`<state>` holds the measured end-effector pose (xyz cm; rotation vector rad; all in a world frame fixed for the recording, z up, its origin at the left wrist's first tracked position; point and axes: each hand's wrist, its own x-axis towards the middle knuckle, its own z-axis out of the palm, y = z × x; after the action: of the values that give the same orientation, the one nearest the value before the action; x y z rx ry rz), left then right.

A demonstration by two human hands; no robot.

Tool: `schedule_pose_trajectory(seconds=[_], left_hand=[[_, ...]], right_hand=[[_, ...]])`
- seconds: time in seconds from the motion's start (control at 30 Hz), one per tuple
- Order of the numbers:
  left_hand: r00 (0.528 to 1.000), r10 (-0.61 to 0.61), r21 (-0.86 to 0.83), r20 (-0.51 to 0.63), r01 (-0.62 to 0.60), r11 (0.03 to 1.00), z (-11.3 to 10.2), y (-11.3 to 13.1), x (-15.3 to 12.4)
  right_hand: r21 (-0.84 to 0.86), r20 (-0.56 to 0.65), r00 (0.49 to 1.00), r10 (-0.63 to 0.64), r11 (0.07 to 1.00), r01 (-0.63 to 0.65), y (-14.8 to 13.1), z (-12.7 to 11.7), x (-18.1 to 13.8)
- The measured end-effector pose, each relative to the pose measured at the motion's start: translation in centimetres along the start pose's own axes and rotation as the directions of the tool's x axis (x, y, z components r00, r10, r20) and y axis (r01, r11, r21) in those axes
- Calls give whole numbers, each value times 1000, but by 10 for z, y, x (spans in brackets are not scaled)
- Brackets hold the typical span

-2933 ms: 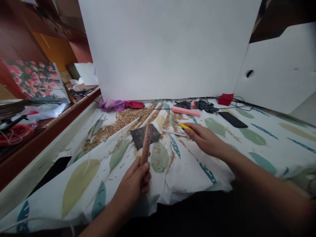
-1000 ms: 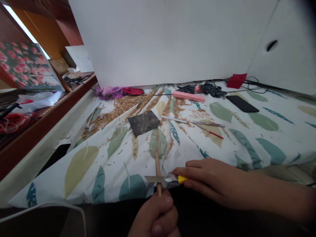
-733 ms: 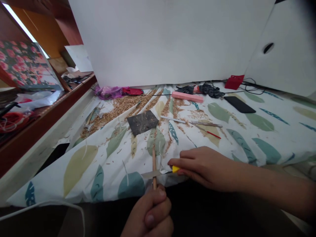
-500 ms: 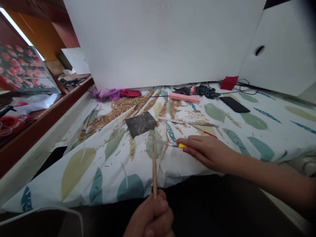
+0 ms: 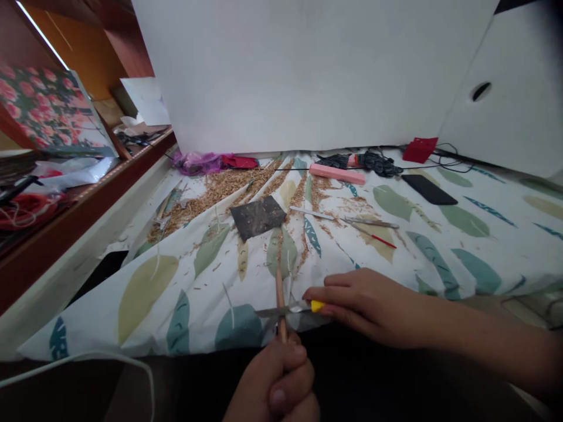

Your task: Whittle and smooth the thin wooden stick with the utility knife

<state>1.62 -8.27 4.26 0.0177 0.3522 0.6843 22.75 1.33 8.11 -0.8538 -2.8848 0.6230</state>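
Observation:
My left hand is closed in a fist round the near end of a thin wooden stick, which points away from me over the leaf-print cloth. My right hand grips a yellow-handled knife. Its blade lies crosswise against the stick just above my left fist. Wood shavings are scattered across the cloth further out.
A dark sanding sheet lies beyond the stick. Thin tools, a pink block, a black phone and a red object lie further back. A white board stands behind. A wooden ledge with clutter runs along the left.
My right hand has brought the knife back from out over the cloth to the stick's base near my left fist. It made such a stroke along the stick over the last second.

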Motion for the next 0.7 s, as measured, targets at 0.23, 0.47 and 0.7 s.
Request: schedule_pose_trajectory(seconds=[0.23,0.47,0.7], left_hand=[[999,-34,20,15,34,999,1,-2,-1],[991,114,-117,-64,-121,986,-9,-16,1],[987,138,49,-82,-135,990,-13,-15,5]], right_hand=[[-156,-74,997,-33,988,22,9,10,5],[-138,-159,986,46,988,-68,24,10,-4],[-120,-176,974,142,979,-164,25,11,1]])
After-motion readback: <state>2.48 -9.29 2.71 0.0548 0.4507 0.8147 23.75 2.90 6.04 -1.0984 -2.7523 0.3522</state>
